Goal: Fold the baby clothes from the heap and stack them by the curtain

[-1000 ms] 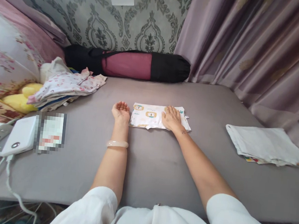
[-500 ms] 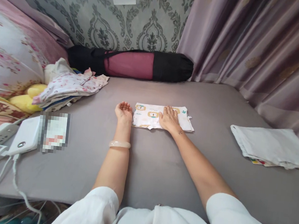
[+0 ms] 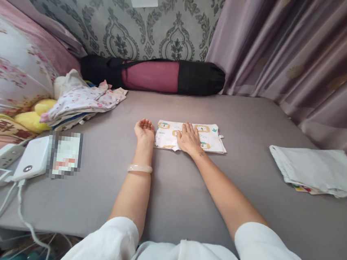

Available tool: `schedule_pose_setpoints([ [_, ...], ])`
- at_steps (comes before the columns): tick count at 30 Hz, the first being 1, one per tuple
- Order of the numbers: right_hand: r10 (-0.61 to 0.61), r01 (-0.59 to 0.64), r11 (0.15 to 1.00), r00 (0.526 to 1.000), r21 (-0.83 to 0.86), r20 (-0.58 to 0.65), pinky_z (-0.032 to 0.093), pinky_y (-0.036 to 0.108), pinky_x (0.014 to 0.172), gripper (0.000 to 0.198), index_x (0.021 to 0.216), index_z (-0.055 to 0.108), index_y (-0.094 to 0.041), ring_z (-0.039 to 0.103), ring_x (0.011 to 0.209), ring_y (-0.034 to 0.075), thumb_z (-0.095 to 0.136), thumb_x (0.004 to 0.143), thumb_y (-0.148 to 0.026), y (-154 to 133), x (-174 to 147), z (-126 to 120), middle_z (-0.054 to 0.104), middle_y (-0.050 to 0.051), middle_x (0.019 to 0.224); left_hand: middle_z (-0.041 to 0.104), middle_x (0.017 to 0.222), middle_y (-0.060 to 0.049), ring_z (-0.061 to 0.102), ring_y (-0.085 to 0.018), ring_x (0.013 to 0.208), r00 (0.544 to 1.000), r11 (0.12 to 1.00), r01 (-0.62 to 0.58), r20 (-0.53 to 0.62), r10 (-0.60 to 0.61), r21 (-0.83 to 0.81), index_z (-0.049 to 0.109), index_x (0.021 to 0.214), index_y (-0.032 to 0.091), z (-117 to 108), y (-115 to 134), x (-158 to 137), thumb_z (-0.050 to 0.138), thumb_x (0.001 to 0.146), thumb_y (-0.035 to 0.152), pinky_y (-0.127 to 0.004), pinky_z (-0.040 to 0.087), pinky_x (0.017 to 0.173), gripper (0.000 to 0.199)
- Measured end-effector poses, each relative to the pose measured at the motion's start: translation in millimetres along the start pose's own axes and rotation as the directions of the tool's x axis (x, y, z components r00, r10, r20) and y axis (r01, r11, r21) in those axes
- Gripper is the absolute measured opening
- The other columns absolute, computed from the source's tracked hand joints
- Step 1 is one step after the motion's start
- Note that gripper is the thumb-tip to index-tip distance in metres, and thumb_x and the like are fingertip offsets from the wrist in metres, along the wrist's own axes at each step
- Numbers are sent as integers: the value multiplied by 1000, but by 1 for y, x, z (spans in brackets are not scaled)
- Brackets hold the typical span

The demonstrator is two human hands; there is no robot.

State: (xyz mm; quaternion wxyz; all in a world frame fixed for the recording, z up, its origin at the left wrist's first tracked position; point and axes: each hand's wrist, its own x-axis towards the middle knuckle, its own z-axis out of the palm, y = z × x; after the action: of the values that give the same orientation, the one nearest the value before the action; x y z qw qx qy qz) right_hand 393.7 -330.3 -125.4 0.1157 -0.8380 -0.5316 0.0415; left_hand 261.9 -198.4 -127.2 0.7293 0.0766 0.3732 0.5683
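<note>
Both arms (image 3: 138,196) reach past the near edge of the counter (image 3: 82,215); left hand (image 3: 144,130) palm-up, fingers curled; right hand (image 3: 188,139) palm-down, flat.

And the folded cloth (image 3: 210,138) lies flat on the grey surface (image 3: 182,196), a rectangle set longways across, white with tan-and-green print, animal faces perhaps, small white tag poking from its right end!

See 2 hands (image 3: 145,130) (image 3: 188,139), 1 ptd. cloth (image 3: 210,137), 2 clothes piles (image 3: 87,100) (image 3: 317,166), 1 bangle (image 3: 140,168), 1 pwr. bank (image 3: 35,155), 1 pwr. strip (image 3: 3,158).
</note>
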Motion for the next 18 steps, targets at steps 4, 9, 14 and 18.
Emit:
schedule_pose_setpoints([
  [4, 10, -11, 1000, 999, 20, 40, 8, 46, 119, 61, 149, 32, -1, 17, 147, 27, 23, 100, -36, -6, 2, -4, 25, 16, 158, 58, 66, 1, 55, -8, 55, 1000, 1000, -4, 18, 4, 16, 55, 70, 20, -1, 0, 1, 47, 78, 19, -20, 42, 58, 11],
  [9, -24, 22, 998, 999, 60, 26, 7, 45, 119, 61, 149, 31, -2, 16, 147, 25, 21, 100, -36, -21, 4, 1, 25, 16, 159, 57, 66, 1, 55, -7, 55, 998, 997, -28, 59, 24, 77, 53, 69, 20, -6, -1, 6, 49, 78, 23, -20, 41, 58, 11],
  [14, -28, 27, 998, 1000, 48, 11, 6, 46, 119, 61, 149, 32, -2, 16, 147, 25, 22, 100, -37, -23, 3, 8, 25, 15, 158, 57, 67, 1, 55, -8, 56, 997, 995, -41, 69, 35, 93, 54, 70, 21, -7, -2, 10, 50, 77, 24, -20, 42, 58, 9],
  [18, -23, 22, 998, 1000, 52, 17, 7, 46, 119, 61, 149, 33, -1, 17, 147, 26, 23, 100, -36, -24, 3, 6, 26, 16, 158, 56, 65, 1, 54, -7, 54, 999, 999, -24, 41, 22, 46, 54, 70, 20, -4, -2, 6, 48, 77, 21, -20, 41, 57, 9],
])
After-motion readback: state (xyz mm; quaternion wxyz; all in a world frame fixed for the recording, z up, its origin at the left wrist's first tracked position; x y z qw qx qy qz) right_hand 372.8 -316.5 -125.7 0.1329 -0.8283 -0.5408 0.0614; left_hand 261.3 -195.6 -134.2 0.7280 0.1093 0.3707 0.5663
